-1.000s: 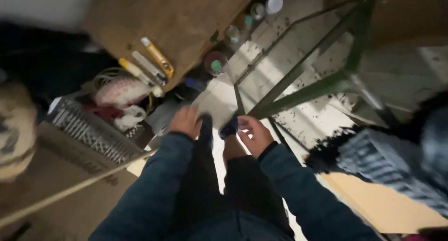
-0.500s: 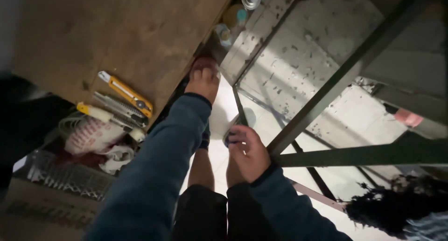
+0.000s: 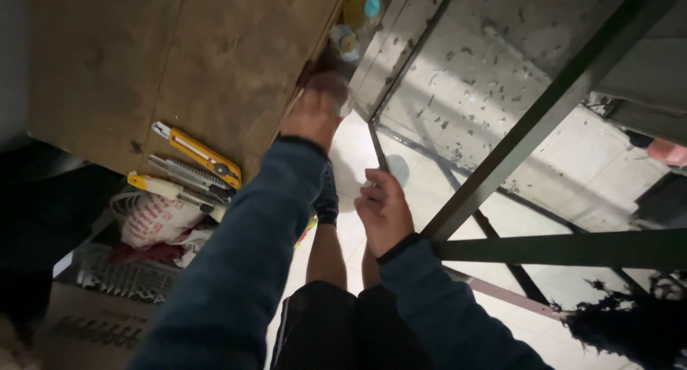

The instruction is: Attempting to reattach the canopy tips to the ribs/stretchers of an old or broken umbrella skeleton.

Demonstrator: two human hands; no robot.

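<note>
Dim workshop, worn wooden bench point(image 3: 179, 62) on tiled floor. Left hand point(image 3: 315, 112) stretched to bench edge, blurred, grip impossible to tell, near small jar point(image 3: 346, 42). Right hand point(image 3: 383, 209) loosely curled, empty, beside metal frame point(image 3: 501, 162). Best reached slowly, clear of yellow utility knife point(image 3: 197, 154).
</note>
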